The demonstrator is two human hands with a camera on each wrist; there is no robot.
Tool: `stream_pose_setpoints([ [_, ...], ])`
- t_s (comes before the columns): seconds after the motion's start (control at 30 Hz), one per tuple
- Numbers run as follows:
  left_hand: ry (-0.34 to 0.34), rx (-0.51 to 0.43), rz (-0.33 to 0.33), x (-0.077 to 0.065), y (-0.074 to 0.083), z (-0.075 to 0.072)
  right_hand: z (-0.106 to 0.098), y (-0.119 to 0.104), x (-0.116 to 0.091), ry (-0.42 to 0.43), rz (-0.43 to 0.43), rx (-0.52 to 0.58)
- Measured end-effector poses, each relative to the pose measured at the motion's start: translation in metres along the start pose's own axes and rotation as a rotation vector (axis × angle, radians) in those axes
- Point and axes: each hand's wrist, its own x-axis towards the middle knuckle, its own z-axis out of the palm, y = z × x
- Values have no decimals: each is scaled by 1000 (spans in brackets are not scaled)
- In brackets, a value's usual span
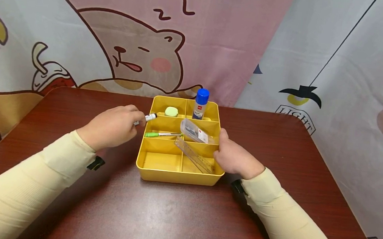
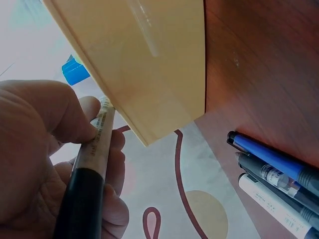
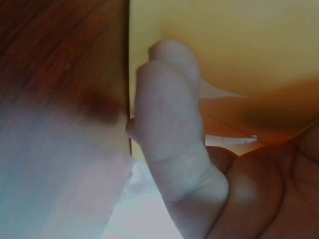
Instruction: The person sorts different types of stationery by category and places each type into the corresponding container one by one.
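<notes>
My left hand (image 1: 113,126) pinches a white marker (image 1: 151,117) with black ends, held at the left rim of a yellow divided storage box (image 1: 179,177). In the left wrist view thumb and fingers wrap its white barrel. My right hand (image 1: 237,157) grips the box's right wall, fingers against its outer side. Inside the box, a pale green rounded object (image 1: 171,111) sits back left and a blue-capped glue stick (image 1: 200,104) stands back right. A green-capped pen (image 1: 163,134), a clear plastic case (image 1: 195,131) and a clear ruler (image 1: 193,155) lie across the compartments.
On the brown table (image 1: 183,217), a blue pen (image 2: 274,152), a dark pen (image 2: 274,174) and a white marker (image 2: 271,206) lie left of the box, hidden from the head view. A printed cloth (image 1: 232,43) hangs behind the table.
</notes>
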Motion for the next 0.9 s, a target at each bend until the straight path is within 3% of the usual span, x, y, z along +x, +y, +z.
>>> stream_pose_setpoints([
  [0.33, -3, 10, 23, 2, 2, -1, -1, 0, -1, 1, -5, 8],
  [0.7, -32, -51, -45, 10, 8, -4, -1, 0, 0, -5, -1, 4],
  [0.9, -39, -32, -23, 12, 12, -6, -1, 0, 0, -10, -6, -2],
])
